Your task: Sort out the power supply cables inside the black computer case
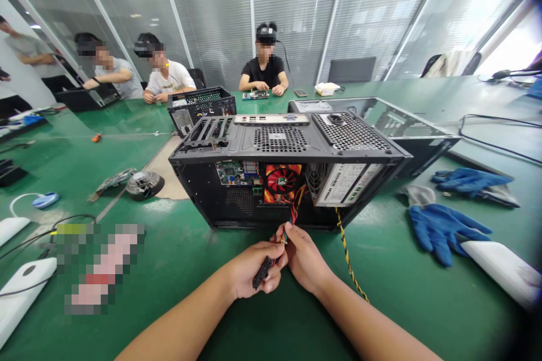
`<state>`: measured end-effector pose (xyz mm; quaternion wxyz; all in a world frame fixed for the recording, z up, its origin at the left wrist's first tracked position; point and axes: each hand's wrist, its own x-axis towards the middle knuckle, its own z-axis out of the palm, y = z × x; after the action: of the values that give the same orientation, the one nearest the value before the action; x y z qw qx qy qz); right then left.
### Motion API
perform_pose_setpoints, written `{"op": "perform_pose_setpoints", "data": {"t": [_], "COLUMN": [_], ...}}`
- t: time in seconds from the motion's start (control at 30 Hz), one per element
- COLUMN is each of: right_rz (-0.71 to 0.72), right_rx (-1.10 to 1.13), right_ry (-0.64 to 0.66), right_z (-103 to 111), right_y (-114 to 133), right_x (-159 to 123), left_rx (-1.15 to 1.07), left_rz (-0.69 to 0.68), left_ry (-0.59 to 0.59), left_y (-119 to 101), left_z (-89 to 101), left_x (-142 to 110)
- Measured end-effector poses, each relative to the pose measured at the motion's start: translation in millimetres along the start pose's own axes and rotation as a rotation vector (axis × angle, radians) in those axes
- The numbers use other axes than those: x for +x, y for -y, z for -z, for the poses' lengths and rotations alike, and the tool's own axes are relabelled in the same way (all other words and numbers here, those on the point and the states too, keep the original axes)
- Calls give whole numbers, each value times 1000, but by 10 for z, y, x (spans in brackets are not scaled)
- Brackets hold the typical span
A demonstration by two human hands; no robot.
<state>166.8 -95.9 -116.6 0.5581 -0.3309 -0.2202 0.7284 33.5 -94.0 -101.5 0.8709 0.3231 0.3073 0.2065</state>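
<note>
One open case (277,154), board (231,172) already in. Left hand (249,268): fingers closed around a cable (293,214), its black plug (262,273) poking out in front of the case, connected to nothing, so that bit looks undone. Fan (282,183) is in too. Right hand (307,262) pinches the same cable, fingertips together. PSU (349,183) looks seated; a yellow-black lead (347,251) trails out, far end hidden.

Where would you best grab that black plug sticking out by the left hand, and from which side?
Probably by its two long sides, pinched from the near side, towards the wearer. The black plug is a long, narrow block, and its near end juts free of the left hand. Fingers crowd its far end, and the coloured cable bundle runs off beyond.
</note>
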Motion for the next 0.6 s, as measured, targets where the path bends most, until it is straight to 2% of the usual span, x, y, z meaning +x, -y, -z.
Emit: {"op": "perform_pose_setpoints", "data": {"t": [0.17, 0.33, 0.5, 0.6], "right_rz": [12, 0, 3, 6], "right_rx": [-18, -46, -42, -50], "right_ry": [-13, -29, -6, -3], "right_z": [-5, -10, -21, -12], "right_y": [-8, -16, -21, -36], "right_x": [1, 0, -4, 6], "left_rx": [78, 252, 600, 856], "left_rz": [13, 6, -41, -123], "left_ry": [-56, -104, -251, -357], "left_y": [0, 22, 11, -24], "left_z": [-11, -16, -29, -56], "left_x": [-2, 19, 20, 5]}}
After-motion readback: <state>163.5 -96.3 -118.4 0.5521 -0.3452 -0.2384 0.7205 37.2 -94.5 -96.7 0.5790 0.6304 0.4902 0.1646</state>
